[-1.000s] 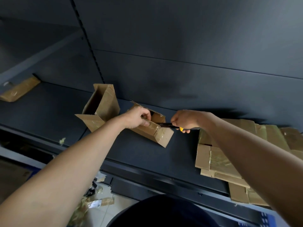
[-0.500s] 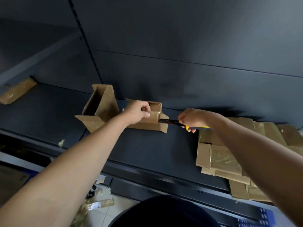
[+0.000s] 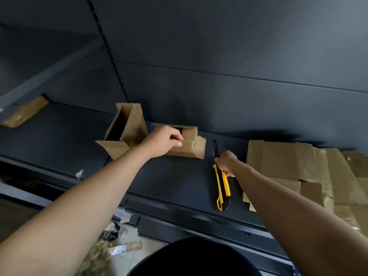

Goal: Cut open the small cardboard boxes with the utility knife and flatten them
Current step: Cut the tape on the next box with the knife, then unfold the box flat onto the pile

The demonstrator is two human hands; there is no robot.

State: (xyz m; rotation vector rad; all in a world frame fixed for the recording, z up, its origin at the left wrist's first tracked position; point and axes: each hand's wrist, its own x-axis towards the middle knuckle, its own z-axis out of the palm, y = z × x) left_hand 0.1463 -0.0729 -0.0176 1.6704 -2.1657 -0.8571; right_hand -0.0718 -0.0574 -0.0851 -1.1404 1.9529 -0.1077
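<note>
Steadying hand: left hand (image 3: 167,139) grips the small cardboard box (image 3: 189,149) by its open top, pinning it near the back edge of the shelf (image 3: 169,186).
Knife: right hand (image 3: 226,163) curls round the utility knife (image 3: 222,188), blade out, just beside that box.
Flattened boxes (image 3: 288,160): stacked at the shelf's right end, probably to keep them clear of the cutting.

Two hands show: the left hand (image 3: 167,139) and the right hand (image 3: 226,163). There is one knife (image 3: 222,184), yellow and black, on the shelf (image 3: 169,182).

Two boxes stand unflattened. The low box (image 3: 189,148) is at ten o'clock from the knife, and the tall box (image 3: 127,128) is at nine o'clock from the low one.

One pile of flattened boxes (image 3: 298,160) lies at three o'clock from the knife. Its sheets overlap, so their number cannot be told.

One more flat taped piece (image 3: 25,112) lies far off at nine o'clock. One small scrap (image 3: 79,173) sits at seven o'clock from the tall box. The scraps on the floor (image 3: 103,253), at six o'clock, are too tangled to count.
</note>
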